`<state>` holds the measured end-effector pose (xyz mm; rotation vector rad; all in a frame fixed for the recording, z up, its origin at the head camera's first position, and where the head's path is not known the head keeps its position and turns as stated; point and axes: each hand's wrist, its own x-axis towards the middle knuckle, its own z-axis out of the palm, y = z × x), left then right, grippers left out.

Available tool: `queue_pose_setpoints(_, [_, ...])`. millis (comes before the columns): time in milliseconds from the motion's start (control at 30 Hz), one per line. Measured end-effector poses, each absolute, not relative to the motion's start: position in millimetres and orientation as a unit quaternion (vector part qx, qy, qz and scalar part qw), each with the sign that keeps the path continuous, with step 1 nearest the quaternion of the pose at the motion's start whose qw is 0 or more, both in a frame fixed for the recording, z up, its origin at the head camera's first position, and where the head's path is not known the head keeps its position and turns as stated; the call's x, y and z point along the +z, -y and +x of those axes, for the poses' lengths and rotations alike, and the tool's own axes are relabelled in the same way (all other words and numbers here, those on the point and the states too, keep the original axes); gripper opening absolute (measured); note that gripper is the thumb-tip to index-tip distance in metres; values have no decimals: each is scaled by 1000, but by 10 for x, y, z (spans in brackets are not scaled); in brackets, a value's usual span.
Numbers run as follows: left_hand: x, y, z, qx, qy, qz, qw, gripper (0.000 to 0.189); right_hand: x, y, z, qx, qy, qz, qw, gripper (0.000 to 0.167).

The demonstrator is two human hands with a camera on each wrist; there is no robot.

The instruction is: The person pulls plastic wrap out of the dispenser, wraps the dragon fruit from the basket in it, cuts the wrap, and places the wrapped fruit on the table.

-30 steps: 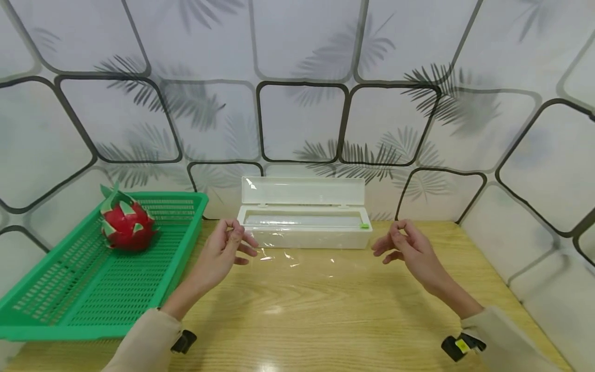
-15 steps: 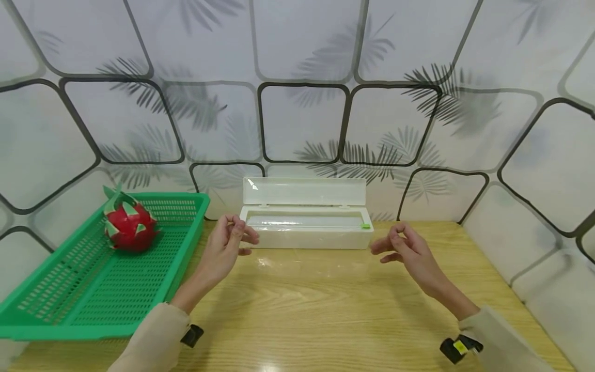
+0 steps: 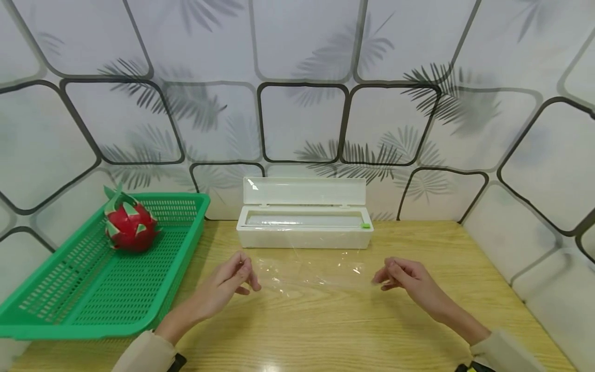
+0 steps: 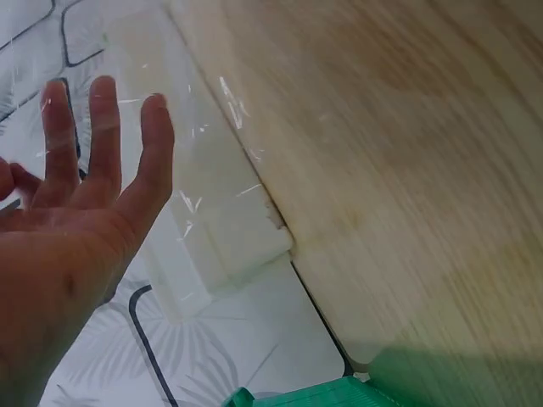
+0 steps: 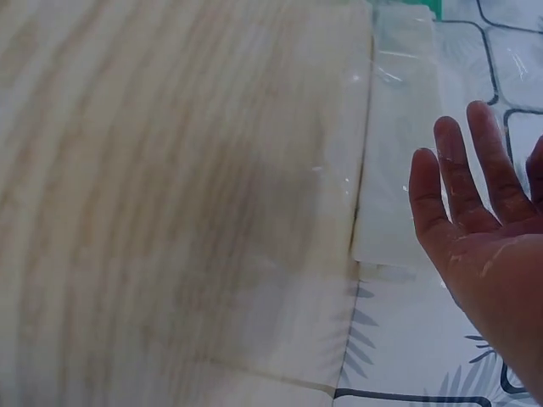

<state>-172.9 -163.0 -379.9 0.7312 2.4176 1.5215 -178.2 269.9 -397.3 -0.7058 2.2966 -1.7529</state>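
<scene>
A sheet of clear plastic wrap (image 3: 311, 274) stretches between my two hands and runs back to the white wrap dispenser box (image 3: 304, 238), whose lid stands up. My left hand (image 3: 230, 281) pinches the sheet's left front corner between thumb and index finger. At the right front corner my right hand (image 3: 411, 284) pinches it the same way. Both wrist views show the other fingers (image 4: 103, 140) (image 5: 458, 174) held out loosely, while the pinch itself lies mostly at the frame's edge. A pale roll (image 3: 297, 220) lies inside the box.
At the left stands a green plastic basket (image 3: 174, 268) with a red dragon fruit (image 3: 131, 227) in it. The wooden table (image 3: 316, 330) meets a patterned wall covering (image 3: 297, 124) behind the box and at both sides.
Both hands have moved toward the body and down from the box's front, drawing more wrap out with them. The box, basket and dragon fruit stay in place.
</scene>
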Motion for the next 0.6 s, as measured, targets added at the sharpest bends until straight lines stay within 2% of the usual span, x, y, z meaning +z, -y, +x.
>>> queue_pose_setpoints(167, [-3904, 1656, -1699, 468, -822, 288, 149, 27, -4088, -2639, -1716, -550, -795, -234, 106, 39])
queue_pose_setpoints(367, [-3998, 1672, -1656, 409, -841, 314, 162, 23, -4260, -2531, -1617, -480, -824, -287, 96, 35])
queue_pose_setpoints(467, [-4023, 1670, -1624, 382, -852, 322, 158, 23, -4332, -2477, -1557, -431, -839, -326, 65, 43])
queue_pose_setpoints(600, [-4037, 1646, -1576, 339, -867, 336, 141, 22, -4381, -2442, -1486, -332, -862, -383, -17, 46])
